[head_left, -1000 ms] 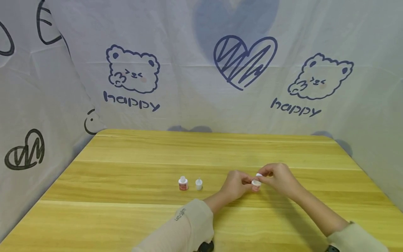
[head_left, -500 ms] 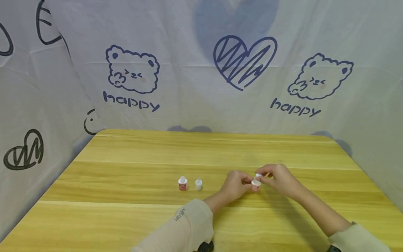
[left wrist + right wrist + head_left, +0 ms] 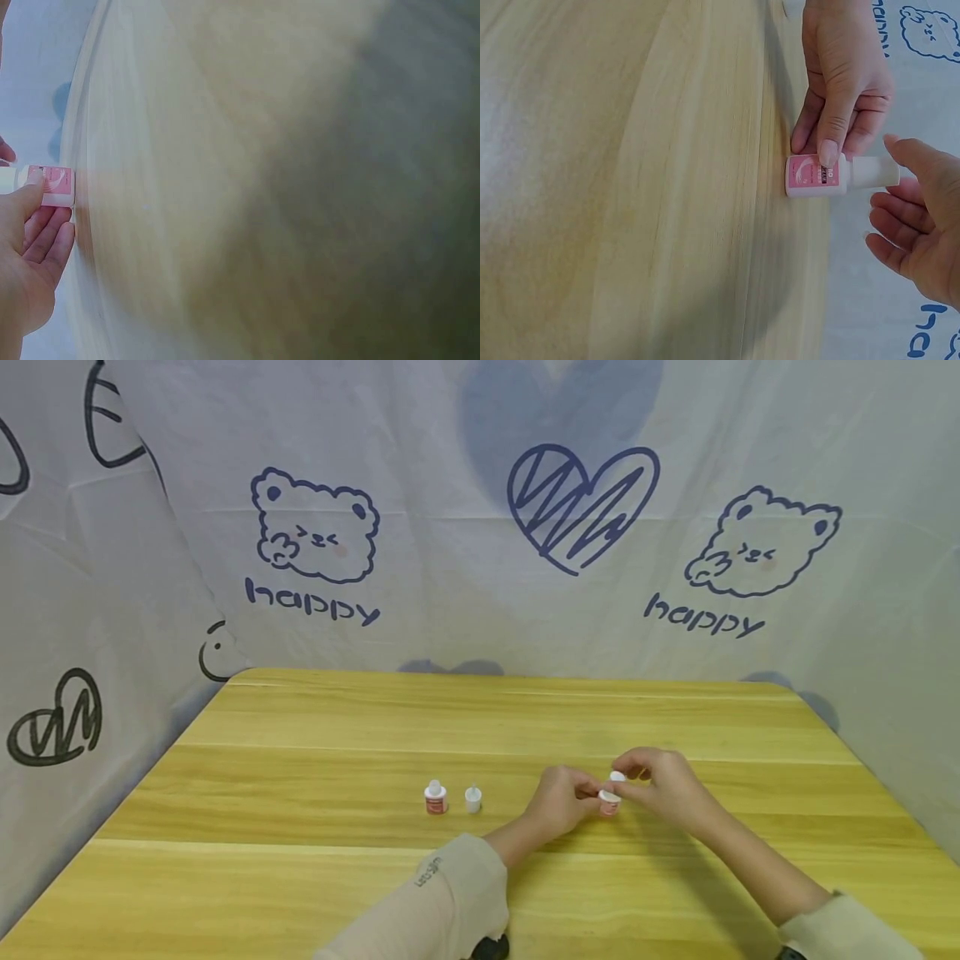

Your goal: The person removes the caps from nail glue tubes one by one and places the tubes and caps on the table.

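My left hand (image 3: 558, 802) grips a small white bottle with a pink label (image 3: 810, 176), its thumb lying across the label in the right wrist view. The bottle stands upright at the right of the table. A tall white cap (image 3: 876, 172) sits on its top. Around that cap are the thumb and index finger of my right hand (image 3: 667, 785), pinching it near its upper end. In the left wrist view, the left fingers reach behind the pink-labelled bottle (image 3: 60, 184), and only a fingertip of the right hand shows.
Left of the hands stands a second small bottle with a red label (image 3: 436, 802). Next to it a loose white cap (image 3: 473, 800) has a thin pin pointing up. The wooden table (image 3: 300, 893) ends at a printed white cloth (image 3: 450, 568) behind.
The right hand's fingers shift slightly at the cap, and a little more of the cap shows between them. The left hand, the bottle and the other things stay put.
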`<state>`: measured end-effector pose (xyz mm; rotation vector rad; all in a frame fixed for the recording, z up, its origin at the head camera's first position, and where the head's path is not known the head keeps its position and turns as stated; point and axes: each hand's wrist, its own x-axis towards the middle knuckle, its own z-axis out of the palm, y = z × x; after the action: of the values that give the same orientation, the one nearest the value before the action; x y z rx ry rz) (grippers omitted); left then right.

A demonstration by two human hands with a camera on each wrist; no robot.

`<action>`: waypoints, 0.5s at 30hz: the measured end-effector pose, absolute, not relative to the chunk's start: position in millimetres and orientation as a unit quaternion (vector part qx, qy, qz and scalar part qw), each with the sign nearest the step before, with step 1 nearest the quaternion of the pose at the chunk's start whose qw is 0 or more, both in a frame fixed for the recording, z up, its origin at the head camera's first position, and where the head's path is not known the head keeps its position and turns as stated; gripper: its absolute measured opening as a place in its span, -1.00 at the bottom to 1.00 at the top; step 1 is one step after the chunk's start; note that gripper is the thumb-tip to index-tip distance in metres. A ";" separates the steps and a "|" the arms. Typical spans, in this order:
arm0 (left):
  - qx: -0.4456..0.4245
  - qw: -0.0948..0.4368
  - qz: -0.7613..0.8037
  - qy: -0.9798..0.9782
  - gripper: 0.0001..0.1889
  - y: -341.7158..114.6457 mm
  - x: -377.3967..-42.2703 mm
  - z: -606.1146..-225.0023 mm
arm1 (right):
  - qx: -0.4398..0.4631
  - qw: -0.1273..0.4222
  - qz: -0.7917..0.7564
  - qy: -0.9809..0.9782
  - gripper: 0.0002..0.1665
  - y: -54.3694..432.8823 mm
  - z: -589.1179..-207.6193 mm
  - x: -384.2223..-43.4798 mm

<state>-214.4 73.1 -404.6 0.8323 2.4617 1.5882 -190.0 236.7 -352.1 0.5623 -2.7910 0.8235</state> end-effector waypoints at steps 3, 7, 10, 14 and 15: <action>0.271 0.052 0.530 0.802 -0.83 73.3 -214.3 -405.0 | 0.184 0.092 0.281 -0.937 -0.91 236.0 -351.9 -189.8; 0.269 0.052 0.528 0.804 -0.83 73.2 -214.3 -404.8 | 0.182 0.097 0.282 -0.937 -0.95 235.7 -351.3 -190.0; 0.266 0.050 0.525 0.807 -0.82 73.4 -214.4 -405.0 | 0.180 0.099 0.281 -0.937 -0.95 235.6 -351.1 -189.8; 0.266 0.049 0.524 0.807 -0.82 73.6 -214.8 -405.4 | 0.177 0.093 0.284 -0.938 -0.95 235.7 -351.0 -188.8; 0.267 0.048 0.523 0.808 -0.82 73.6 -214.9 -405.6 | 0.177 0.091 0.285 -0.938 -0.94 235.7 -351.0 -188.5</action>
<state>-214.9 73.6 -405.6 0.8132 2.4636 1.5940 -188.5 235.7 -351.0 0.5258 -2.7861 0.8453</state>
